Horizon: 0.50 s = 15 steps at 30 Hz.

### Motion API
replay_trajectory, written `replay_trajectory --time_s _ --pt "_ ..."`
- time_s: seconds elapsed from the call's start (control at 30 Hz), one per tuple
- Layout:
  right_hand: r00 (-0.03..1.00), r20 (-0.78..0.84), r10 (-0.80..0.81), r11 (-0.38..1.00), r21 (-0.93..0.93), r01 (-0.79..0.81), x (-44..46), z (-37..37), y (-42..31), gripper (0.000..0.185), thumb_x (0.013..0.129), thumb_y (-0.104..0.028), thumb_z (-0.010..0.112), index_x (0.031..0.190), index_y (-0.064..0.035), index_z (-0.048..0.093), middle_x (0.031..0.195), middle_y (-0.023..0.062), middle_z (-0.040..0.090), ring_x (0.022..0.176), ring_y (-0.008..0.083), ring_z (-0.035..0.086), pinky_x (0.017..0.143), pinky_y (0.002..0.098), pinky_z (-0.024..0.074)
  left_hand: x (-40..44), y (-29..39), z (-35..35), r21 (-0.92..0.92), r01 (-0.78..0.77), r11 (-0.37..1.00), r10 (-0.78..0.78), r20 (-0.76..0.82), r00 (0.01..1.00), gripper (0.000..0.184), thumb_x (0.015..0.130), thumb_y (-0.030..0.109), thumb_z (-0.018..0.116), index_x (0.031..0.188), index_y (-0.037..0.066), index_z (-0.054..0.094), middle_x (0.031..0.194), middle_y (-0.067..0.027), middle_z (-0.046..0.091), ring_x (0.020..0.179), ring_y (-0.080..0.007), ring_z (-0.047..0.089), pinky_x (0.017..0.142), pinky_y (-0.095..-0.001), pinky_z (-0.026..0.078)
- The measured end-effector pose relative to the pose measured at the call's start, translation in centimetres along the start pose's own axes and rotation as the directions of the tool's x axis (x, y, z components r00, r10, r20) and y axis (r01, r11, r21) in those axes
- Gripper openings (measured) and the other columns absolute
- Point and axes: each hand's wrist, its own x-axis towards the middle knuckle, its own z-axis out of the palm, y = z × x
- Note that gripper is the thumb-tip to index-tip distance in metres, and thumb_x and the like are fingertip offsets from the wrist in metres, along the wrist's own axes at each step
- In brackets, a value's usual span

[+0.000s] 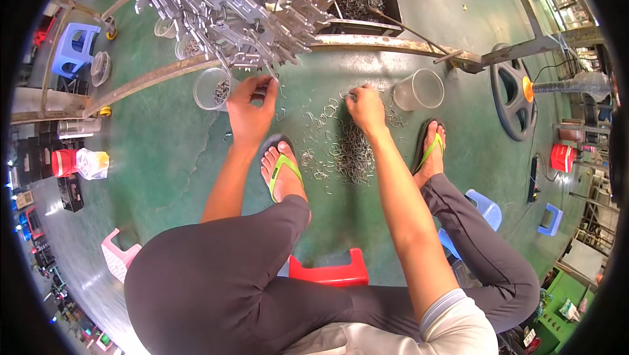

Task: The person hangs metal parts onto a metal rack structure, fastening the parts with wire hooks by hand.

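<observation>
Many small metal hooks lie in a pile on the green floor between the feet, with more scattered to its left. My right hand is above the top of the pile, its fingers pinched on a small metal hook. My left hand is raised just under a hanging bunch of flat metal parts, thumb and fingertips closed together; what they hold is too small to make out. A clear plastic cup with some hooks in it stands left of my left hand. Another clear cup lies right of my right hand.
A rusty metal frame bar crosses in front. Behind it sits a dark bin holding tangled metal pieces. A black wheel is at the right, a red stool below, a blue stool at the upper left.
</observation>
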Motion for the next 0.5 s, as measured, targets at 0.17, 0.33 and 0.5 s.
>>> replay_trajectory --time_s 0.17,0.33,0.5 --pt "0.978 0.059 -0.2 0.965 -0.158 0.207 1.2 3.5 1.9 0.013 0.076 -0.009 0.066 0.076 0.004 0.069 0.087 0.0259 0.069 0.083 0.0464 0.069 0.072 0.0532 0.0577 -0.8 0.0 -0.5 -0.115 0.136 0.984 -0.128 0.072 0.989 0.018 0.095 0.014 0.075 0.103 -0.003 0.075 0.087 -0.004 0.075 0.077 -0.0095 0.069 0.071 -0.0252 0.054" --pt "0.975 -0.02 -0.223 0.964 -0.15 0.218 -0.6 3.6 2.7 0.019 0.076 -0.015 0.067 0.075 0.0038 0.069 0.083 0.0273 0.068 0.081 0.0466 0.068 0.073 0.0548 0.0566 -0.9 0.1 -0.6 -0.136 0.215 0.967 -0.198 0.128 0.972 0.02 0.097 0.014 0.073 0.103 -0.004 0.074 0.089 -0.0053 0.075 0.077 -0.01 0.07 0.071 -0.0253 0.054" --pt "0.989 -0.043 -0.144 0.98 -0.146 0.137 0.5 4.6 2.4 0.022 0.075 -0.019 0.07 0.075 0.0035 0.071 0.084 0.0277 0.07 0.082 0.0464 0.07 0.078 0.0554 0.0572 -0.8 1.2 -0.5 -0.072 0.224 0.972 -0.21 0.159 0.965 0.023 0.096 0.018 0.074 0.102 -0.004 0.076 0.079 -0.0063 0.074 0.072 -0.0095 0.069 0.068 -0.026 0.054"
